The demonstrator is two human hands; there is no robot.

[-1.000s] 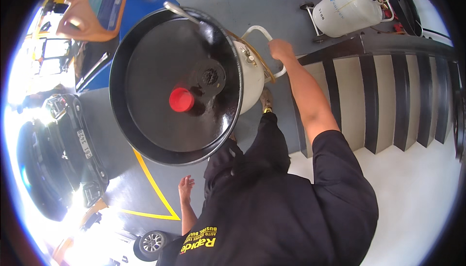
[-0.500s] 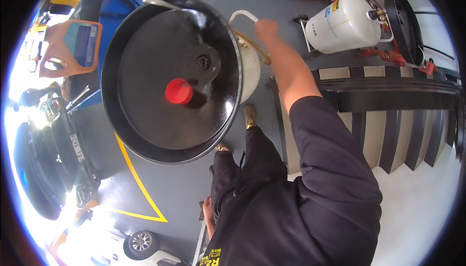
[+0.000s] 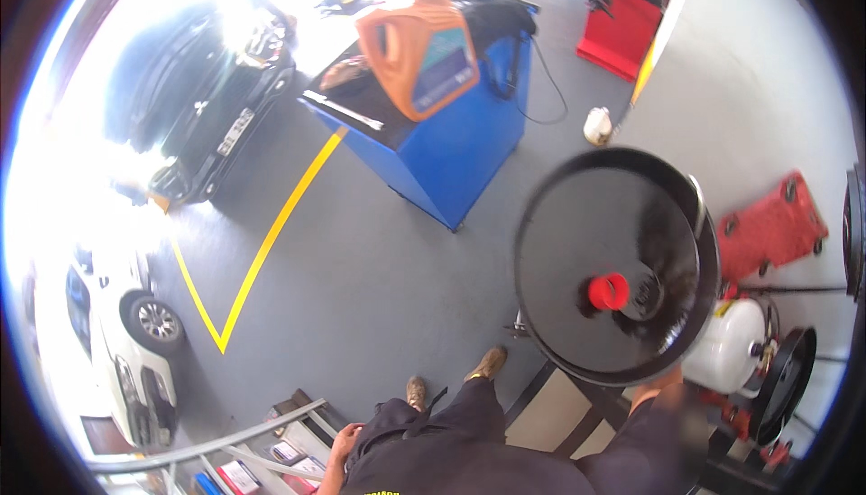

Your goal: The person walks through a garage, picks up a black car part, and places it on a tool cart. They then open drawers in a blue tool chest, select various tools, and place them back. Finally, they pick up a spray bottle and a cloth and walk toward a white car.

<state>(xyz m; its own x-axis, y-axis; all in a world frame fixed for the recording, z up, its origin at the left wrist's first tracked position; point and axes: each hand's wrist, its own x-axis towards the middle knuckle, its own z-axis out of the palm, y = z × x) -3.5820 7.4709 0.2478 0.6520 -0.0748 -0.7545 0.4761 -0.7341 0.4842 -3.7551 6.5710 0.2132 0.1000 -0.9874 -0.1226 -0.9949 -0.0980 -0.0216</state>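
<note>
A wide round black drain pan (image 3: 595, 224), part of an oil drainer, stands to my right. A red cup-shaped piece (image 3: 609, 292) rests in it beside a round drain grate (image 3: 645, 295). The pan's surface looks wet with dark oil. My right hand (image 3: 657, 386) reaches in under the pan's near edge, where its fingers are hidden; the white handle it gripped earlier is out of sight there. A pale bar (image 3: 697, 204) shows at the pan's far right rim. My left hand (image 3: 345, 442) hangs by my thigh, fingers loose, holding nothing.
An orange jug (image 3: 419, 53) and a wrench (image 3: 343, 110) top a blue cart (image 3: 442, 161). A red creeper (image 3: 771, 229) and a white tank (image 3: 724, 343) stand right. A ladder (image 3: 244, 436) and boxes are near left; two cars stand beyond. Stair treads (image 3: 550, 409) lie under the pan's near side.
My view has swung left. The drain pan now sits farther right of my feet, toward the stairs, away from the blue cart. My right hand has gone from view on the handle to mostly hidden.
</note>
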